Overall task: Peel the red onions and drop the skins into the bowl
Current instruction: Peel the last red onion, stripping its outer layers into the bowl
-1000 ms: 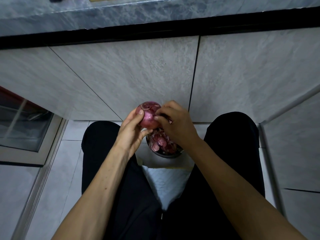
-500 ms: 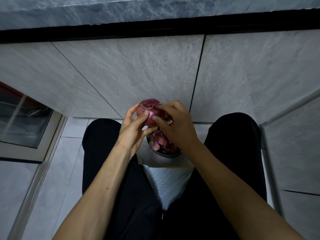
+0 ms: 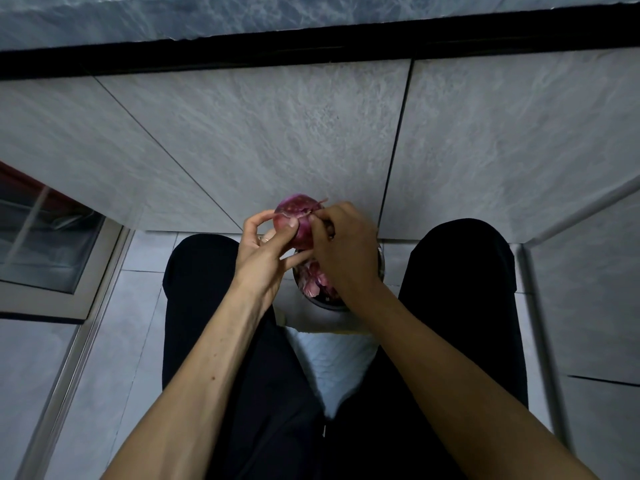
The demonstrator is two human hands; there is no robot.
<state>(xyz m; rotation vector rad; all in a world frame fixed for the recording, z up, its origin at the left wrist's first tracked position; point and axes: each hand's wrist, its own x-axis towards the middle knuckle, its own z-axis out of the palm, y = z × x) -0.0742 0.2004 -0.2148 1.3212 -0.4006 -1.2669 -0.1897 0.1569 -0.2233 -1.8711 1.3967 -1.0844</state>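
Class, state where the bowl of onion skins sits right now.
In the head view, the bowl sits centre frame on the floor between the person's knees, below the red onion and partly hidden by the right hand.

The bowl (image 3: pixel 380 261) sits on the floor (image 3: pixel 138 327) between the person's knees, with onion skins (image 3: pixel 313 278) inside it. Directly above the bowl, the onion (image 3: pixel 294 216) is held between the left hand (image 3: pixel 265 252) and the right hand (image 3: pixel 343 249). Beyond the bowl stands a tiled wall (image 3: pixel 277 133), and a glass-fronted cabinet (image 3: pixel 45 237) lies well to the bowl's left.
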